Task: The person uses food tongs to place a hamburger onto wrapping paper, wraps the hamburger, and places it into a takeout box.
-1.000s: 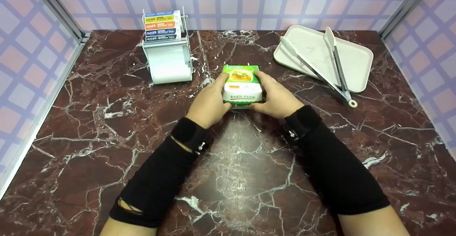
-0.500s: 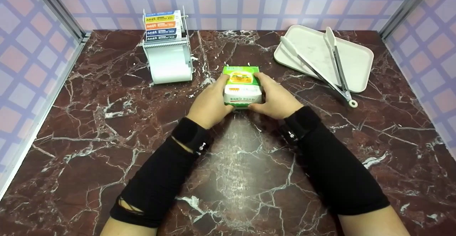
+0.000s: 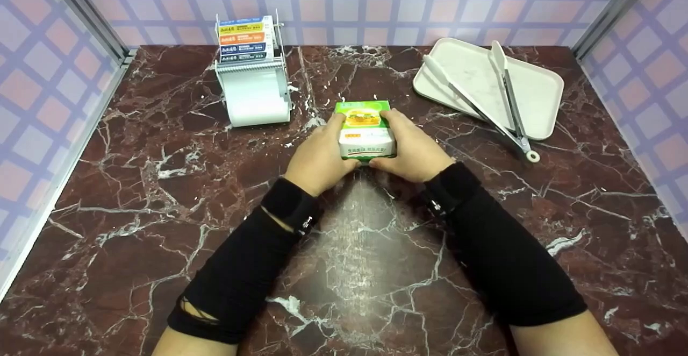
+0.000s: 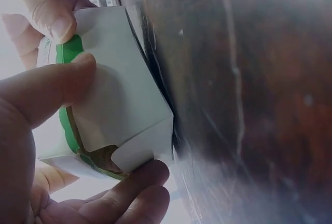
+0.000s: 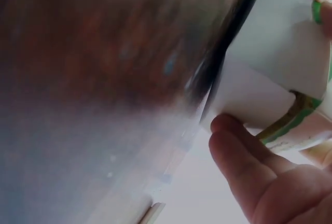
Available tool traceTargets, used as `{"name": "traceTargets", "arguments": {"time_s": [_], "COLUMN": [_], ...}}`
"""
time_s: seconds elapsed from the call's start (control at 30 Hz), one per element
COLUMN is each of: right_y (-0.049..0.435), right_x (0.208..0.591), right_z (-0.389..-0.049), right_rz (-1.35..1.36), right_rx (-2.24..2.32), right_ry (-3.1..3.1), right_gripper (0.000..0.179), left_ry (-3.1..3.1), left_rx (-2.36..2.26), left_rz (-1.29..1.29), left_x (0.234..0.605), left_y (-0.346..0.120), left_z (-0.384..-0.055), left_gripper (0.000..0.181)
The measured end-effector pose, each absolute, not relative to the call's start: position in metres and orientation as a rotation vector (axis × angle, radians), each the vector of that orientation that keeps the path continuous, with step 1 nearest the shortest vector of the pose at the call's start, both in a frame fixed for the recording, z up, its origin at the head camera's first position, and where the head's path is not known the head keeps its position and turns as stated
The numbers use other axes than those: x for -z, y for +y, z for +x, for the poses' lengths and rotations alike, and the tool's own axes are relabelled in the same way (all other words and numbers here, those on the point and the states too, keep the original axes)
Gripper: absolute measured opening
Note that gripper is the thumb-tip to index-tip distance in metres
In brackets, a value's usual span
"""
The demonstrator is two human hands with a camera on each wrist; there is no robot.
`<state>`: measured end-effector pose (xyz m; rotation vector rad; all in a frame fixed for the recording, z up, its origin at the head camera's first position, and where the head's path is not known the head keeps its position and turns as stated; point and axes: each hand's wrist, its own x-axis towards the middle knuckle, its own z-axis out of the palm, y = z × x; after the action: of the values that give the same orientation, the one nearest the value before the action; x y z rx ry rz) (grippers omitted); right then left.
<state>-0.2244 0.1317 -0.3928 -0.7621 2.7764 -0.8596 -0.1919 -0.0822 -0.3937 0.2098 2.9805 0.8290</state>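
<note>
A green and white cardboard burger box (image 3: 366, 135) with a printed burger on its lid sits on the table. My left hand (image 3: 317, 154) grips its left side, and my right hand (image 3: 416, 146) grips its right side. Both thumbs meet close together at the front edge. In the left wrist view, the left thumb (image 4: 78, 76) presses on the white front panel (image 4: 116, 73), just below the lid's green rim. A narrow brownish strip shows at the corner between lid and base. The right wrist view has the right fingertips (image 5: 228, 130) against the box's side. The box's inside is hidden.
A metal label dispenser (image 3: 252, 71) with a white roll and coloured boxes on top stands at the back left. At the back right, tongs (image 3: 510, 103) lie across a pale tray (image 3: 545, 87). Small white scraps dot the dark marbled table (image 3: 161, 227). Patterned walls enclose three sides.
My thumbs have slid inward and now sit nearer each other at the box's front. The box has shifted very slightly towards me. Dispenser, tray and tongs have stayed put.
</note>
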Motion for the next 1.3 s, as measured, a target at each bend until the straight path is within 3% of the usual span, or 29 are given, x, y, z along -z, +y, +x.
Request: {"name": "traceTargets", "arguments": {"time_s": [1.3], "right_y": [0.115], "right_x": [0.388], "right_z": [-0.216], "right_rz": [-0.618], "right_rx": [0.622], "right_ry": [2.826], "right_gripper": [0.098], "left_ry": [2.983], "left_rx": [-0.679], "left_rz": [0.229], "left_x": [0.388], "left_y": [-0.074], "left_z": [-0.195], "left_gripper": [0.089]}}
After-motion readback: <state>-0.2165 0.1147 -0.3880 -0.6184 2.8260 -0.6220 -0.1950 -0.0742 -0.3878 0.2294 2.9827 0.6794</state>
